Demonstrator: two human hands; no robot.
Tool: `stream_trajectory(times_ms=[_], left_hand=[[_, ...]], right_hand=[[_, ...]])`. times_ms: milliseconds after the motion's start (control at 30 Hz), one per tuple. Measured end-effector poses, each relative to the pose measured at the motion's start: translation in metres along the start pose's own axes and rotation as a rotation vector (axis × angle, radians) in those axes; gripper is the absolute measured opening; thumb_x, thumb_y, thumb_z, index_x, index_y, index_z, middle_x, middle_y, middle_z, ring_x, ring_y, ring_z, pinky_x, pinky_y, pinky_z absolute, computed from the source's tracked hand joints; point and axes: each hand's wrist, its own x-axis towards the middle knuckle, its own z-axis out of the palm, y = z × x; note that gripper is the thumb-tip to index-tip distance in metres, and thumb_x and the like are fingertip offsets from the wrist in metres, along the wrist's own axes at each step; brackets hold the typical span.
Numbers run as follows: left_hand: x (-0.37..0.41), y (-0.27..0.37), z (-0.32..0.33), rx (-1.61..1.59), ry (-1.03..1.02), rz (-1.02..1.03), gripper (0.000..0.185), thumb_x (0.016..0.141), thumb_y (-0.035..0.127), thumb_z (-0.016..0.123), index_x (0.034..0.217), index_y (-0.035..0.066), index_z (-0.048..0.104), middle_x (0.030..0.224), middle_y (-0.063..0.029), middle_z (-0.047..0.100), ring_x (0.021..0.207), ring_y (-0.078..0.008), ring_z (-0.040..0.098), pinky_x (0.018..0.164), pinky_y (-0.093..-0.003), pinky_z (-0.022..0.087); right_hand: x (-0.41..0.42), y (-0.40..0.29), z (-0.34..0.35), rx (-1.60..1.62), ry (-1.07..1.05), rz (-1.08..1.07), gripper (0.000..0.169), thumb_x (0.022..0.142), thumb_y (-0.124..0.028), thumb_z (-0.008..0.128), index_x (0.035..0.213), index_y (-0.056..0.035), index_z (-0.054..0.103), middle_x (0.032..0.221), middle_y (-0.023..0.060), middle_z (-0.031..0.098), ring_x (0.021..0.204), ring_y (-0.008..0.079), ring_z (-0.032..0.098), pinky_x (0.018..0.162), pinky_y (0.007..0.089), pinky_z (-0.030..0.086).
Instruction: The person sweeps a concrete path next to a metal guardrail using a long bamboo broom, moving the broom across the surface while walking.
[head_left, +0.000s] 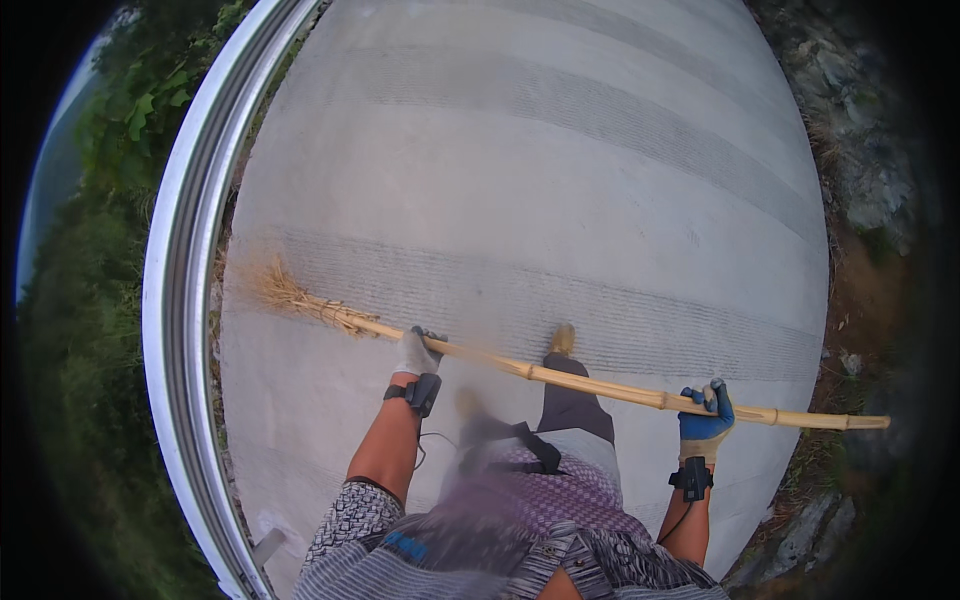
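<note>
A long broom with a bamboo handle (600, 387) lies across my front, tilted slightly down towards the right. Its twig head (289, 291) is at the left, over the concrete close to the guardrail; blur hides whether the tips touch the ground. Near the head, my left hand (421, 351), in a whitish and dark glove, grips the handle. Farther along, towards the handle's free end, my right hand (706, 421) is closed around it in a blue-coated glove. Both wrists carry a strapped black device with a cable.
Pale concrete paving (480, 180) with grooved bands runs beneath and ahead of me. A metal guardrail (174, 300) curves along the left edge, with green plants (90, 375) beyond. Rocks (862, 150) and bare soil border the right side. My shoe (562, 339) stands on the paving.
</note>
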Motion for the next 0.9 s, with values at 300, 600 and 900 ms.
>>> stream_trajectory(times_ms=[300, 600, 900], left_hand=[[0.014, -0.074, -0.061, -0.219, 0.395, -0.032, 0.007, 0.081, 0.008, 0.045, 0.075, 0.009, 0.043, 0.067, -0.0048, 0.044, 0.062, -0.0202, 0.046, 0.084, -0.0479, 0.048], [-0.056, -0.121, -0.052, -0.503, 0.736, -0.116, 0.002, 0.083, 0.011, 0.041, 0.084, 0.009, 0.041, 0.077, -0.0057, 0.045, 0.072, -0.0216, 0.049, 0.078, -0.0433, 0.052], [-0.075, -0.169, 0.007, -0.517, 0.720, -0.150, 0.010, 0.084, 0.014, 0.037, 0.081, 0.005, 0.041, 0.073, -0.0082, 0.045, 0.064, -0.0229, 0.047, 0.061, -0.0435, 0.048]], right_hand=[[0.173, 0.012, 0.031, -0.113, -0.233, 0.233, 0.016, 0.094, -0.021, 0.050, 0.086, -0.0086, 0.055, 0.057, -0.0036, 0.037, 0.059, 0.0138, 0.045, 0.070, 0.0366, 0.044], [0.280, 0.031, 0.173, -0.258, -0.475, 0.536, 0.021, 0.095, -0.024, 0.048, 0.085, -0.0059, 0.055, 0.056, -0.0020, 0.037, 0.060, 0.0162, 0.048, 0.068, 0.0365, 0.045], [0.336, 0.043, 0.272, -0.318, -0.717, 0.637, 0.020, 0.092, -0.022, 0.050, 0.084, -0.0051, 0.058, 0.056, -0.0028, 0.040, 0.057, 0.0136, 0.048, 0.067, 0.0328, 0.045]])
